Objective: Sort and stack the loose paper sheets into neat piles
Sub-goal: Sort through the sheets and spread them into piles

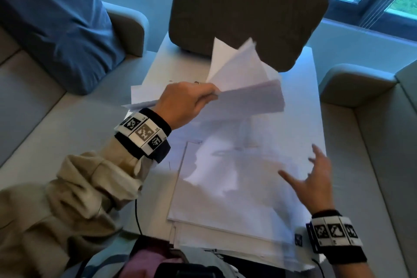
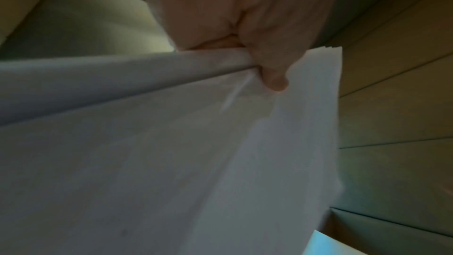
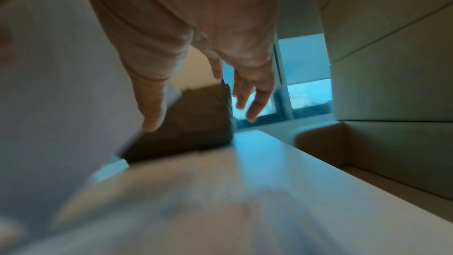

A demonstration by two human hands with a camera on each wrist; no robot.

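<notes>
My left hand (image 1: 191,101) grips a bundle of white sheets (image 1: 246,83) lifted above the white table (image 1: 311,88); the sheets fan out and bend to the right. In the left wrist view the thumb and fingers (image 2: 272,77) pinch the bundle's edge, and the paper (image 2: 171,162) fills most of the frame. A loose pile of white sheets (image 1: 225,198) lies spread over the near half of the table. My right hand (image 1: 313,176) hovers over the pile's right side with fingers spread and holds nothing. The right wrist view is blurred; its straight fingers (image 3: 255,92) point toward the window.
A dark grey padded chair back (image 1: 243,13) stands at the table's far end. Beige sofa seats (image 1: 45,108) flank the table on both sides, with a blue cushion (image 1: 58,18) on the left. A black cable (image 1: 137,216) hangs near my lap.
</notes>
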